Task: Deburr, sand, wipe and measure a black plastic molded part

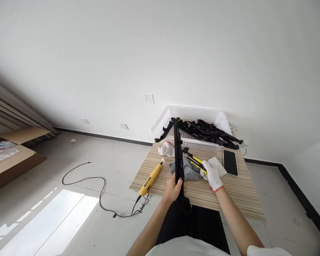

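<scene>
My bare left hand (173, 187) is wrapped round a long black plastic bar (177, 153) that stands tilted up from the table's near edge toward the basket. In a white knit glove, my right hand (212, 175) grips a yellow and black utility knife (196, 161) whose blade end meets the bar just above a grey cloth (189, 171). Both hands work over a small table with a striped wood-grain top (229, 195).
A white plastic basket (192, 115) at the table's far edge holds several black plastic bars. A phone (230, 162), a white glove (166, 149) and a corded yellow rotary tool (152, 177) lie on the table. A black cable (96, 188) trails over the floor; cardboard boxes (13, 156) stand left.
</scene>
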`<action>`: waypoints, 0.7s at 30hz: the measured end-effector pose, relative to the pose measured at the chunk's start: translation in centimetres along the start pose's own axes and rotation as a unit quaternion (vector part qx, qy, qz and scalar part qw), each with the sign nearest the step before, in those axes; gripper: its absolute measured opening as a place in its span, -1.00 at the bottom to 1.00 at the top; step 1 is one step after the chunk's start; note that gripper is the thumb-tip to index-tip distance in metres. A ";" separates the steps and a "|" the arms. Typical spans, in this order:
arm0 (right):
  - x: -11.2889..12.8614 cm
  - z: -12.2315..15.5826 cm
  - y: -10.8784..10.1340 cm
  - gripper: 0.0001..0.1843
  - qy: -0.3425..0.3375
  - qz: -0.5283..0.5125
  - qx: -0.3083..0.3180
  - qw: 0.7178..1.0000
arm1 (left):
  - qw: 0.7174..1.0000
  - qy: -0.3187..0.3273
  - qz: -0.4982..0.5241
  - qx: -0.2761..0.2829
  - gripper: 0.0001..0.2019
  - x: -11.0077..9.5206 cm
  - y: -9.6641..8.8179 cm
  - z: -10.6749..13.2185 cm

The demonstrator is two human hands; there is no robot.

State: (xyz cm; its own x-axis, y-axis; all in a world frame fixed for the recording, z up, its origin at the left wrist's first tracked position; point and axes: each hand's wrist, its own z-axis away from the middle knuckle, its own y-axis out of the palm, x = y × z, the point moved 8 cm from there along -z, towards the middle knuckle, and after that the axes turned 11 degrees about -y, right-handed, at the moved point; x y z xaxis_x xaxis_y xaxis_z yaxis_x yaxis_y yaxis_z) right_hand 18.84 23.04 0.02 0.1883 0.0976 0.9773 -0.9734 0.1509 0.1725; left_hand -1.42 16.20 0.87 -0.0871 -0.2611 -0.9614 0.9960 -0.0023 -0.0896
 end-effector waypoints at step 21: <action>2.9 1.4 -1.4 -0.45 -0.077 0.004 -0.028 0.997 | 0.999 0.024 -0.023 0.038 -0.63 -1.6 0.4 1.0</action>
State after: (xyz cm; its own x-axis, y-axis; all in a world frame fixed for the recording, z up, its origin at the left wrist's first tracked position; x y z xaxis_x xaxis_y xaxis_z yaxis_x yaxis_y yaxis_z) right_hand 20.59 21.73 2.78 0.1537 -0.0515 0.9868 -0.9651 0.2066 0.1611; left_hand -0.90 15.61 2.63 -0.1321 -0.2130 -0.9681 0.9894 -0.0877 -0.1157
